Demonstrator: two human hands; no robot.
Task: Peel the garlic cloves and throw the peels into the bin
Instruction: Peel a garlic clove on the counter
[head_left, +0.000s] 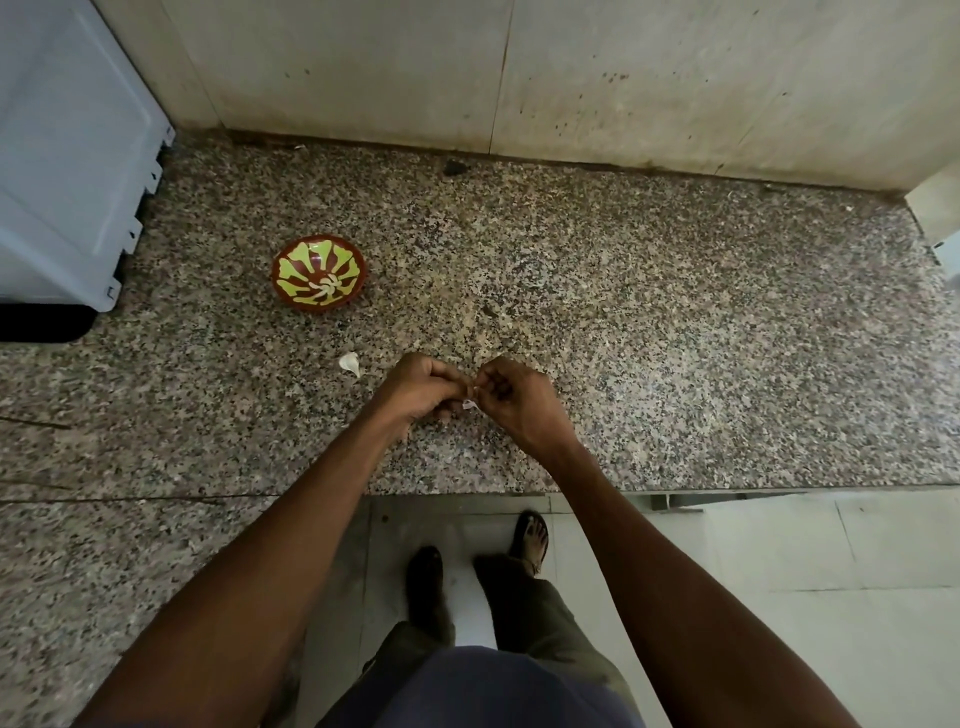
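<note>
My left hand (422, 387) and my right hand (511, 397) meet just above the speckled granite counter (623, 312), fingers curled. Between their fingertips they pinch a small garlic clove (469, 404); only a pale scrap of its skin shows. An unpeeled white garlic clove (350, 363) lies on the counter just left of my left hand. A red bowl with a yellow-green pattern (318, 273) stands farther back and left, with a pale sliver or two at its middle. No bin is in view.
A white appliance (67, 166) stands on the counter at the far left. A tiled wall (571, 78) closes the back. The counter's front edge runs below my wrists; the floor and my feet (478, 561) show beneath it.
</note>
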